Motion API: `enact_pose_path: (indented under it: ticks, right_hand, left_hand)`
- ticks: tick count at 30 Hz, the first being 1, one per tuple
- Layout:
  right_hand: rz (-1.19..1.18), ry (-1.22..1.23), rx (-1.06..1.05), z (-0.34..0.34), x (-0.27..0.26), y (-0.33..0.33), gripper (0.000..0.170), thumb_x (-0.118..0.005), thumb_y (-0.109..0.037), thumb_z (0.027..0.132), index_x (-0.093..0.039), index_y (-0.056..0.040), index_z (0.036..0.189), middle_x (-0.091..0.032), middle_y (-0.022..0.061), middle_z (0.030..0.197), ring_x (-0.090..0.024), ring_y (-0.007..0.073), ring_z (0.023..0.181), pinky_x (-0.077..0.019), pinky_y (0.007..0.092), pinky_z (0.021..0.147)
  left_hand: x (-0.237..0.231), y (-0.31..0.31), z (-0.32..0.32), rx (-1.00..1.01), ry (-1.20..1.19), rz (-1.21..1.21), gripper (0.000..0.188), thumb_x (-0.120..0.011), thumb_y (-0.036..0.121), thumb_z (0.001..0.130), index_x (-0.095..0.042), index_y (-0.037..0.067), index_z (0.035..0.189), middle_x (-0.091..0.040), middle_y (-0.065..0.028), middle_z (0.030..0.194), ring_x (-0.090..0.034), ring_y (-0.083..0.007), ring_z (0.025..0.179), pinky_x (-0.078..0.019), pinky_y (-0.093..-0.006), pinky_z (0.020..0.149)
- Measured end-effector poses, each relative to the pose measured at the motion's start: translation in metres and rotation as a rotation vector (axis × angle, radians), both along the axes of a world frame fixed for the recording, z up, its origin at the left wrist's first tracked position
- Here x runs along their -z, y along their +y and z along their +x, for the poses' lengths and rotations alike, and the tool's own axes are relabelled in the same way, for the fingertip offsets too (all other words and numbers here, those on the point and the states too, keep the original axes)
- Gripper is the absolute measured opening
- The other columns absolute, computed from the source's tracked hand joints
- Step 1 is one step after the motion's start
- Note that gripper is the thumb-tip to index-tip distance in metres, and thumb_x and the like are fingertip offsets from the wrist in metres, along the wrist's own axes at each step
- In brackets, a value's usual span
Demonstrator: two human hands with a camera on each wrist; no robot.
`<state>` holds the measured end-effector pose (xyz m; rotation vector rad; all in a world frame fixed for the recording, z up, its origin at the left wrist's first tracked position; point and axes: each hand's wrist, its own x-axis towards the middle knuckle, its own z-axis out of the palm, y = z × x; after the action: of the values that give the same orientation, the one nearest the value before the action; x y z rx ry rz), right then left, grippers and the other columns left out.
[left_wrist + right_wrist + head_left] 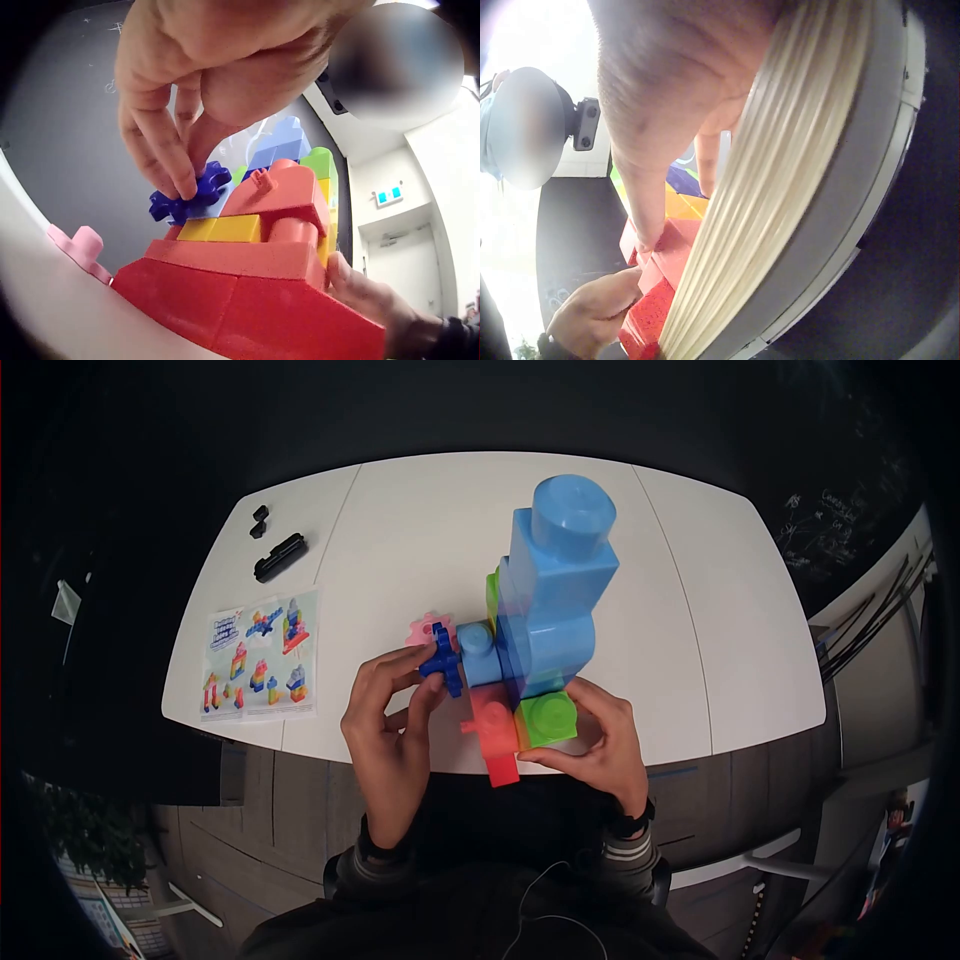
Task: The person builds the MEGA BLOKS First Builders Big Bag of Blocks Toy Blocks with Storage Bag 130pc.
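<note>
A tall structure of toy building blocks stands at the table's front edge, light blue on top, with green, yellow and red blocks lower down. My left hand pinches a dark blue gear between thumb and fingertips. That gear is right beside a light blue block on the structure's left side. My right hand grips the structure's lower right, thumb and fingers around the part under a green block. In the left wrist view, a red peg sticks out of a red block above the red base.
A pink gear lies on the white table just behind my left fingers. To the left is a printed sheet with pictures of block models. Black objects lie at the far left.
</note>
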<state>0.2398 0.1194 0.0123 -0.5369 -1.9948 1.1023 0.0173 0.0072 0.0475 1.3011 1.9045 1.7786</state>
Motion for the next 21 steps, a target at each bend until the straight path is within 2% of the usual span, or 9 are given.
enact_pose_path:
  ticks: [7, 10, 13, 14, 16, 17, 19, 20, 21]
  right_hand:
    - [0.001, 0.036, 0.041, -0.001, 0.002, 0.0, 0.1, -0.111, -0.016, 0.073, -0.07, -0.0042, 0.163, -0.083, 0.0071, 0.102, -0.079, 0.0156, 0.089, -0.0637, 0.0353, 0.099]
    - [0.047, -0.003, 0.059, 0.0, 0.0, 0.0, 0.101, -0.111, -0.016, 0.071, -0.071, -0.0032, 0.162, -0.084, 0.0069, 0.102, -0.078, 0.0152, 0.087, -0.0637, 0.0354, 0.099]
    - [-0.009, 0.015, 0.042, 0.0, 0.005, 0.002, 0.099, -0.111, -0.016, 0.071, -0.071, -0.0034, 0.162, -0.087, 0.0092, 0.113, -0.076, 0.015, 0.086, -0.0635, 0.0355, 0.098]
    - [0.016, 0.043, 0.057, 0.0, 0.005, 0.001, 0.097, -0.11, -0.015, 0.073, -0.071, -0.0034, 0.162, -0.086, 0.011, 0.122, -0.076, 0.0152, 0.086, -0.0634, 0.0353, 0.098]
    - [0.041, 0.07, 0.073, -0.002, 0.004, 0.001, 0.095, -0.109, -0.013, 0.074, -0.071, -0.0035, 0.162, -0.086, 0.0128, 0.13, -0.076, 0.0154, 0.086, -0.0632, 0.0351, 0.097]
    - [0.033, 0.066, 0.081, -0.003, 0.004, 0.001, 0.094, -0.107, -0.012, 0.076, -0.07, -0.0035, 0.162, -0.084, 0.0143, 0.138, -0.075, 0.0157, 0.087, -0.0632, 0.0346, 0.096]
    - [0.026, 0.065, 0.089, -0.003, 0.004, 0.001, 0.092, -0.106, -0.011, 0.078, -0.07, -0.0034, 0.163, -0.082, 0.0158, 0.145, -0.075, 0.016, 0.088, -0.0632, 0.0341, 0.096]
    - [0.013, 0.052, 0.084, -0.003, 0.006, 0.002, 0.091, -0.105, -0.01, 0.08, -0.069, -0.0036, 0.163, -0.081, 0.0164, 0.145, -0.075, 0.0163, 0.089, -0.0634, 0.0337, 0.095]
    - [0.0, 0.038, 0.079, -0.003, 0.007, 0.002, 0.09, -0.104, -0.009, 0.082, -0.069, -0.0037, 0.164, -0.081, 0.0169, 0.146, -0.075, 0.0166, 0.09, -0.0635, 0.0334, 0.094]
  left_hand:
    - [0.004, 0.008, -0.005, 0.08, -0.143, -0.004, 0.031, -0.074, -0.008, 0.11, -0.078, 0.0, 0.139, -0.076, -0.0173, 0.143, -0.081, -0.0239, 0.119, -0.075, -0.0349, 0.09]
    - [-0.003, 0.011, -0.004, 0.109, -0.098, -0.036, 0.032, -0.073, -0.008, 0.111, -0.078, 0.0, 0.141, -0.077, -0.0167, 0.144, -0.082, -0.0239, 0.119, -0.0745, -0.0348, 0.09]
    - [-0.003, 0.012, -0.007, 0.131, -0.045, -0.041, 0.038, -0.073, -0.009, 0.11, -0.077, 0.001, 0.146, -0.077, -0.0152, 0.144, -0.082, -0.023, 0.119, -0.0738, -0.0341, 0.092]
    - [-0.005, 0.011, -0.01, 0.132, -0.044, -0.04, 0.038, -0.073, -0.009, 0.11, -0.077, 0.001, 0.146, -0.077, -0.0152, 0.144, -0.082, -0.023, 0.119, -0.0738, -0.0341, 0.092]
    - [-0.011, 0.01, -0.024, 0.258, -0.011, -0.144, 0.05, -0.073, -0.011, 0.108, -0.074, 0.006, 0.155, -0.077, -0.0154, 0.149, -0.082, -0.0258, 0.124, -0.0725, -0.0372, 0.095]
    - [-0.012, 0.01, -0.03, 0.258, -0.01, -0.144, 0.05, -0.073, -0.011, 0.108, -0.074, 0.006, 0.155, -0.077, -0.0154, 0.149, -0.082, -0.0258, 0.124, -0.0725, -0.0372, 0.095]
    - [-0.015, 0.011, -0.042, 0.216, 0.108, -0.278, 0.064, -0.071, -0.013, 0.106, -0.067, 0.011, 0.165, -0.074, -0.0174, 0.156, -0.081, -0.0322, 0.129, -0.0706, -0.041, 0.098]
    - [-0.009, 0.008, -0.048, 0.183, 0.158, -0.301, 0.07, -0.073, -0.01, 0.107, -0.061, 0.015, 0.171, -0.07, -0.0135, 0.165, -0.072, -0.0298, 0.145, -0.0655, -0.047, 0.112]
    - [0.001, 0.008, -0.054, 0.183, 0.162, -0.301, 0.07, -0.073, -0.01, 0.107, -0.061, 0.015, 0.171, -0.07, -0.0135, 0.165, -0.072, -0.0298, 0.145, -0.0655, -0.047, 0.112]
